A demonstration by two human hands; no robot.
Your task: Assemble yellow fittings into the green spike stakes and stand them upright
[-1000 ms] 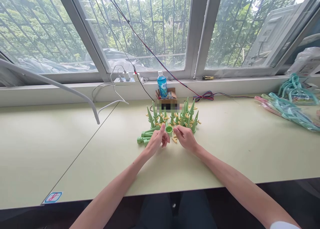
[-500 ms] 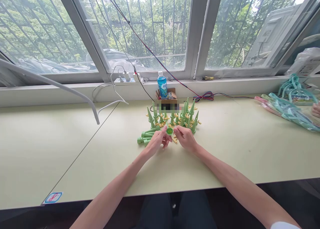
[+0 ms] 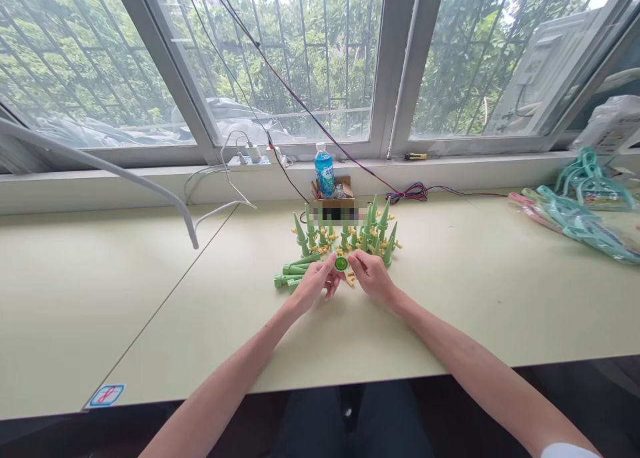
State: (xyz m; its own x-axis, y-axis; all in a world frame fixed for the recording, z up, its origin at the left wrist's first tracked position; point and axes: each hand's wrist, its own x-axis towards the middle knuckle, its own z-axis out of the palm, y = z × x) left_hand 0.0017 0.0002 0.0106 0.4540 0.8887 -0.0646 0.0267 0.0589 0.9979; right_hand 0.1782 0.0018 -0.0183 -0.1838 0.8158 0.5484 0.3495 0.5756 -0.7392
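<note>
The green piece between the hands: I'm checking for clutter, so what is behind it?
Behind the green piece are yellow fittings and upright green spikes; farther back, a blue bottle. The piece itself covers whatever sits directly behind it, and a pixelated patch hides more.

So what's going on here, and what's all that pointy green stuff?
Someone is handling a green part at a table, with its round end facing the camera. The left hand holds it from one side, and the right hand has its fingers close against the other. Just beyond, pointed green pieces stand upright among small yellow pieces. More green pieces lie on their sides by the left hand.
</note>
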